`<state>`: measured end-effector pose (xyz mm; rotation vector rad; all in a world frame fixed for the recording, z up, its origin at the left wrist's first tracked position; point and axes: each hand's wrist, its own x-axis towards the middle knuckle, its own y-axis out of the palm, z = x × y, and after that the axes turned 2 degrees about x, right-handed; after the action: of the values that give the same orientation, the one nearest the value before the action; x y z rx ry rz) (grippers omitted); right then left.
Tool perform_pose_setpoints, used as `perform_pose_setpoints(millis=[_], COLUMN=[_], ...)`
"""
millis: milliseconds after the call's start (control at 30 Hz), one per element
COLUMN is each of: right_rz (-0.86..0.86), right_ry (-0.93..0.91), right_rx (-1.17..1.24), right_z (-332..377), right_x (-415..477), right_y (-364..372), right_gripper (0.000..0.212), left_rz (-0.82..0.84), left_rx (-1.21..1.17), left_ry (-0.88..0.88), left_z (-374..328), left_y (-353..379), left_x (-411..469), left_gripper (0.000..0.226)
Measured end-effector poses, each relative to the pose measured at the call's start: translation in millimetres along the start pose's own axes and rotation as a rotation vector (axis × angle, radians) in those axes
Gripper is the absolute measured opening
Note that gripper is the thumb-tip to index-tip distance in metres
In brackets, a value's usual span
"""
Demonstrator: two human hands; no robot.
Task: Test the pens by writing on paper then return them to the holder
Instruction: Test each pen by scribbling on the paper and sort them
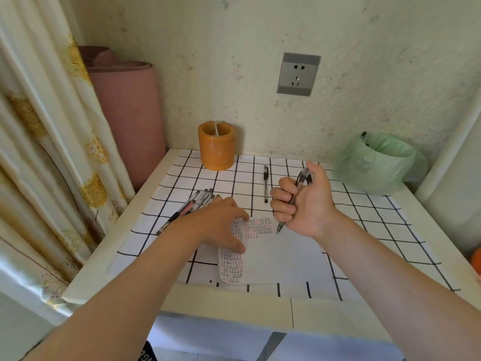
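Note:
My right hand (pixel 299 201) grips a clear-barrelled pen (pixel 299 182) in a fist, its tip pointing down just above the white paper (pixel 281 256). The paper lies near the table's front edge and carries rows of small red and black written marks. My left hand (pixel 221 220) rests flat on the paper's left part, fingers spread. A bundle of several pens (pixel 192 204) lies on the checked cloth just left of that hand. One black pen (pixel 265 183) lies alone further back. The orange holder (pixel 216 145) stands at the back by the wall.
A white cloth with a black grid (pixel 364 217) covers the table. A bin lined with a green bag (pixel 380 162) sits at the back right. A rolled pink mat (pixel 127 113) and a curtain (pixel 46 152) stand to the left. An orange object (pixel 476 260) shows at the right edge.

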<state>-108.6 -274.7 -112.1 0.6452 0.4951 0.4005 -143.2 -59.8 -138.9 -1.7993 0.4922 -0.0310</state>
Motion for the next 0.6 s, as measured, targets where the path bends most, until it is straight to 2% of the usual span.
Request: perform_pose_setpoints(millis=[67, 167, 333, 400, 467, 533, 600], right_rz=[-0.027, -0.064, -0.294, -0.398, -0.507, -0.52, -0.483], right_ry=[0.003, -0.025, -0.216, -0.323, -0.521, -0.777, -0.952], right_rx=[-0.025, -0.012, -0.14, -0.386, -0.713, -0.897, -1.02], right_z=[-0.7, 0.3, 9.9, 17.4, 24.5, 30.6, 34.0], right_x=[-0.3, -0.4, 7.0, 9.6, 12.1, 16.2, 21.2], right_y=[0.2, 2.0, 6.1, 2.6, -1.8, -7.8, -15.6], right_gripper=[0.049, 0.053, 0.048, 0.05, 0.044, 0.036, 0.028], left_rz=[0.007, 0.006, -0.058, -0.11, -0.172, -0.242, -0.297], left_rx=[-0.006, -0.011, -0.056, -0.08, -0.074, -0.076, -0.079], left_ry=[-0.016, -0.02, -0.03, -0.052, -0.058, -0.056, -0.047], left_z=[-1.6, -2.8, -4.8, -7.1, -9.5, -11.8, -15.3], left_y=[-0.6, -2.8, -6.5, -7.5, -7.5, -6.4, -4.4], left_x=[1.1, 5.3, 15.7, 20.0, 25.1, 30.9, 37.7], left_gripper=[0.084, 0.073, 0.047, 0.043, 0.038, 0.035, 0.034])
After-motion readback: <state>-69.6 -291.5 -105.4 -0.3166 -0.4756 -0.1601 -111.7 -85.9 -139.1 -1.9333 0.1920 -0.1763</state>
